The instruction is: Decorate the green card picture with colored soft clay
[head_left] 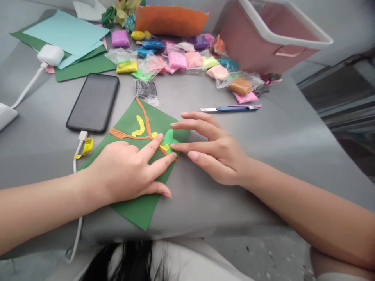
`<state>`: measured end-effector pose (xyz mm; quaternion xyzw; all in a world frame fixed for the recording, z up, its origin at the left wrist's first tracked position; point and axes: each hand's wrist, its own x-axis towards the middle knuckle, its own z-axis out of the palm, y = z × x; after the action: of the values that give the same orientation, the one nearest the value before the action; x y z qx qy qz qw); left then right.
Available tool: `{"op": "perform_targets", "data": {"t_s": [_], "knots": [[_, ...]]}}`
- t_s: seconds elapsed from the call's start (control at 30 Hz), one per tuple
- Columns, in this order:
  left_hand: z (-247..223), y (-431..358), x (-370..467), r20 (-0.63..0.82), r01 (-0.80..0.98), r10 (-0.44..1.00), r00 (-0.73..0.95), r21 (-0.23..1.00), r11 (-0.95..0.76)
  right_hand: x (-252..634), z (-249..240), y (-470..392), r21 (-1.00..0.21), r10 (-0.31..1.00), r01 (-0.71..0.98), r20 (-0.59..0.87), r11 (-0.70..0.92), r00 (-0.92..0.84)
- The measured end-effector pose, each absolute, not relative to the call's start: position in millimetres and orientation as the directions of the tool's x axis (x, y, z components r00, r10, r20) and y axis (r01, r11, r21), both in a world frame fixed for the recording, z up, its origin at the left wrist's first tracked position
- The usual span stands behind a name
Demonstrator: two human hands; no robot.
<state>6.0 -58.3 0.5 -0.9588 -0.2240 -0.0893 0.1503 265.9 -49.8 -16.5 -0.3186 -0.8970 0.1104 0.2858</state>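
Note:
A dark green sheet of paper [137, 212] lies at an angle on the grey table. Orange clay strips [143, 113] branch across it, with a curved yellow clay piece [140, 125] between two of them. Over the sheet rests my left hand [131, 168], fingers apart, two fingertips on the clay near its right corner. My right hand [218, 150] comes in from the right with spread fingers. Its index fingertip touches the bright green clay [170, 137], which sits beside another bit of yellow clay. Part of the sheet and the orange strips is hidden under my left hand.
A phone [93, 102] with a white cable lies left of the sheet. Several bagged clay packs [177, 60] spread along the back, near a pink bin [263, 39]. A utility knife [231, 109] lies behind my right hand. Coloured papers [67, 33] are stacked back left.

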Motion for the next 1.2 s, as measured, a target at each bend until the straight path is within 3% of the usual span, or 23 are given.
{"op": "perform_targets", "data": {"t_s": [1.2], "knots": [[-0.6, -56.9, 6.3, 0.251, 0.439, 0.379, 0.891, -0.261, -0.86, 266.9, -22.8, -44.8, -0.47, 0.654, 0.464, 0.43, 0.751, -0.623]]}}
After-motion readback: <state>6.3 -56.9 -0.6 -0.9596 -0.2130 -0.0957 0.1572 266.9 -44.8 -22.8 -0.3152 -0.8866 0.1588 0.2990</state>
